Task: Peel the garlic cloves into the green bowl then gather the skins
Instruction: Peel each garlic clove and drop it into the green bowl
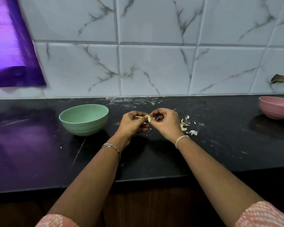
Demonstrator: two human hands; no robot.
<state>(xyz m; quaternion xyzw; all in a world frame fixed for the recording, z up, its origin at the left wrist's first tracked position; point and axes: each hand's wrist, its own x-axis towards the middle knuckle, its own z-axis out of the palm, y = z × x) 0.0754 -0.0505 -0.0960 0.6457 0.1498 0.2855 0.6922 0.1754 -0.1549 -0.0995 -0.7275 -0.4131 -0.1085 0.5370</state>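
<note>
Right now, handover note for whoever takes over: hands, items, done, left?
Hands: left hand and right hand both pinch one garlic clove above the counter, skin partly off.
Bowl: green bowl sits left of the hands; its bottom is hidden.
Waste: skins lie scattered on the counter, right of the right hand.
Done: some peeling, judging by the skins.
Left: finish this clove, drop it in the green bowl, gather the skins.
</note>
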